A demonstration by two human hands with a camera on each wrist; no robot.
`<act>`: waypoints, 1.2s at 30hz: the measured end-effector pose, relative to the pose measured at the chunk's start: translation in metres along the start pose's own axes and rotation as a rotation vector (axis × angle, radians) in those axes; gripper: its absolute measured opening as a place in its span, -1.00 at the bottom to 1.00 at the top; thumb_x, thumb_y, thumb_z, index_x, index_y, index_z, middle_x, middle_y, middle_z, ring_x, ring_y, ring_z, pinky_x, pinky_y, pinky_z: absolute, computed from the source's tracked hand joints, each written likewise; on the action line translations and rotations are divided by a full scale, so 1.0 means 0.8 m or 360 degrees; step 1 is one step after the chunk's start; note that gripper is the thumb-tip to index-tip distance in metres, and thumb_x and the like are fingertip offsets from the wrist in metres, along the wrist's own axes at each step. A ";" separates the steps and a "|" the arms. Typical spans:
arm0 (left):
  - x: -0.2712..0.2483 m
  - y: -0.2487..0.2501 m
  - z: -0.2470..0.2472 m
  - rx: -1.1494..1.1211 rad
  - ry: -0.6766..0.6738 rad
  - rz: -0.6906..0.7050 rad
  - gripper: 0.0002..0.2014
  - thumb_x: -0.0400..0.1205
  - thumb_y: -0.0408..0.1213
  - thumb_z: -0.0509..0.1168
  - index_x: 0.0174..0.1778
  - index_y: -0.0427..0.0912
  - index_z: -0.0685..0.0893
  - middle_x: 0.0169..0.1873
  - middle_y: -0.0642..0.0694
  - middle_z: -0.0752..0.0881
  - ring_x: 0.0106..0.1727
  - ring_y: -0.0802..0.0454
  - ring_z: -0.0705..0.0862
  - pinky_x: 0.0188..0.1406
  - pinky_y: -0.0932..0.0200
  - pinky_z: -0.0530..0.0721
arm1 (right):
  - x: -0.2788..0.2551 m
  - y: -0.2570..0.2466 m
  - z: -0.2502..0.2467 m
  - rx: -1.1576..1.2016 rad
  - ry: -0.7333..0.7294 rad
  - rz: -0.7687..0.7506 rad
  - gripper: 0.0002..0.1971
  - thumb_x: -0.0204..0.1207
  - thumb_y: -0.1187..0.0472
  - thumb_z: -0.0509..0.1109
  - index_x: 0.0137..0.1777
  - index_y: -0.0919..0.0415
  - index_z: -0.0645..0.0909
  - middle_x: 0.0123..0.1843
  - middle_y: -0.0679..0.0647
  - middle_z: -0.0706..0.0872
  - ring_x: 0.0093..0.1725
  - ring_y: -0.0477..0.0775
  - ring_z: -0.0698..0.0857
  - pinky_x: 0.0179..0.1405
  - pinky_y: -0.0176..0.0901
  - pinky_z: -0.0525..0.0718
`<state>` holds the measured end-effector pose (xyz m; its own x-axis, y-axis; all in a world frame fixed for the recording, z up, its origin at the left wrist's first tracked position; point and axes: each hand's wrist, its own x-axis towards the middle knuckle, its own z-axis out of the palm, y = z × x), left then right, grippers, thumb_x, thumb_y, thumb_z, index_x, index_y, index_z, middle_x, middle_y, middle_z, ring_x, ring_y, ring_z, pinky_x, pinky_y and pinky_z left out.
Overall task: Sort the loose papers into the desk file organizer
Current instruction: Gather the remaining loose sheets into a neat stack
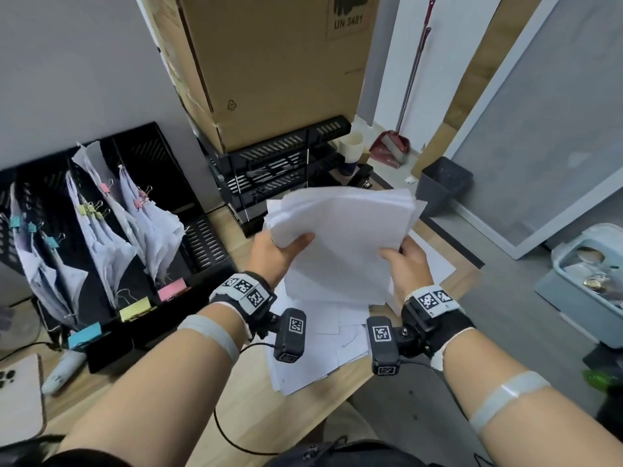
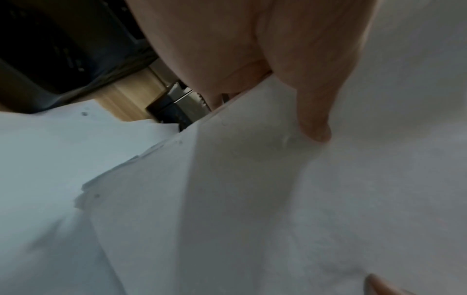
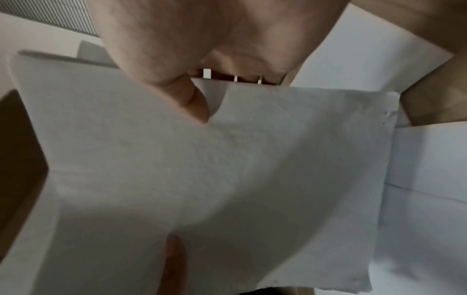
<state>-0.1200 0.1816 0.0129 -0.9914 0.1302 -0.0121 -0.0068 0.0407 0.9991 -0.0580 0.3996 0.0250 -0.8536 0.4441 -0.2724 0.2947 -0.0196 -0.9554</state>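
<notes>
A thick stack of white papers is lifted above the desk, tilted away from me. My left hand grips its left edge with the thumb on top; my right hand grips its right edge the same way. In the left wrist view the left hand's thumb presses on the stack. In the right wrist view the right hand's thumb pinches the stack. More loose sheets lie on the desk beneath. The black file organizer stands at the left, its slots holding clipped bundles.
A black stacked letter tray with a large cardboard box on it stands behind the papers. A phone and a small white device lie at the front left. The desk edge runs along the right.
</notes>
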 end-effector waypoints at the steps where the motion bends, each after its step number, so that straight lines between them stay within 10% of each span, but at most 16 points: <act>1: 0.002 0.005 0.001 0.0004 0.0034 0.0024 -0.77 0.60 -0.28 0.52 0.12 0.09 0.78 0.13 -0.10 0.84 0.16 -0.04 0.80 0.23 -0.09 0.76 | 0.001 -0.002 -0.001 0.0009 -0.0027 -0.0038 -0.71 0.47 0.38 0.35 0.08 0.00 0.67 0.08 0.04 0.80 0.09 0.07 0.73 0.14 -0.03 0.64; 11: -0.014 -0.047 0.001 0.0327 0.0071 -0.0314 -0.68 0.41 0.01 0.59 0.05 0.05 0.80 0.03 -0.03 0.86 0.10 -0.09 0.81 0.23 -0.24 0.75 | 0.009 0.047 -0.002 -0.0193 -0.0160 0.0118 -0.72 0.30 0.23 0.36 -0.05 -0.15 0.66 -0.05 0.05 0.82 0.03 0.20 0.78 0.20 0.32 0.70; 16: -0.003 -0.005 0.008 0.0196 0.0234 0.0147 -0.68 0.67 -0.31 0.42 -0.04 0.35 0.76 0.00 0.08 0.79 0.10 0.08 0.73 0.23 0.02 0.69 | 0.007 0.001 0.004 -0.0128 -0.0105 -0.0220 -0.79 0.56 0.31 0.35 -0.07 -0.08 0.65 -0.04 0.00 0.82 0.03 0.09 0.79 0.15 0.07 0.73; 21: 0.013 0.015 0.009 0.0026 0.0259 0.0032 -0.92 0.59 -0.02 0.44 -0.09 0.26 0.84 0.01 -0.14 0.82 0.07 -0.09 0.74 0.28 -0.36 0.69 | 0.020 -0.014 -0.002 -0.0325 -0.0300 -0.0164 -0.85 0.54 0.30 0.40 0.01 0.02 0.64 -0.04 0.04 0.78 0.05 0.13 0.74 0.05 -0.11 0.64; 27: 0.009 0.018 -0.011 -0.0075 -0.0125 -0.0146 -0.77 0.57 -0.45 0.50 0.11 -0.15 0.80 0.12 -0.20 0.84 0.12 -0.10 0.81 0.14 0.00 0.77 | 0.036 -0.020 -0.022 -0.0376 -0.0189 -0.0138 -0.92 0.57 0.25 0.41 -0.09 0.19 0.73 -0.04 0.19 0.80 0.06 0.21 0.75 0.06 -0.06 0.62; 32: 0.006 -0.029 -0.031 0.0318 -0.0397 -0.0457 -0.63 0.43 -0.13 0.65 0.10 -0.16 0.80 0.07 -0.18 0.86 0.12 -0.22 0.82 0.18 -0.10 0.77 | 0.046 -0.023 -0.028 0.0003 -0.0237 -0.0026 -0.74 0.39 0.07 0.48 0.04 0.13 0.77 0.08 0.13 0.84 0.20 0.29 0.75 0.35 0.39 0.58; 36: -0.006 -0.036 -0.014 0.0440 -0.0188 -0.0356 -0.72 0.55 -0.21 0.55 0.15 -0.16 0.76 -0.06 -0.11 0.83 -0.02 -0.11 0.81 -0.06 0.24 0.74 | 0.043 -0.015 -0.017 -0.0050 -0.0191 -0.0053 -0.92 0.47 0.14 0.47 -0.10 0.09 0.77 0.01 0.08 0.85 0.14 0.22 0.77 0.35 0.31 0.61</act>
<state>-0.1168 0.1688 -0.0156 -0.9475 0.2005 -0.2492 -0.1697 0.3452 0.9231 -0.0849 0.4270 0.0285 -0.9078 0.3335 -0.2542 0.2771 0.0223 -0.9606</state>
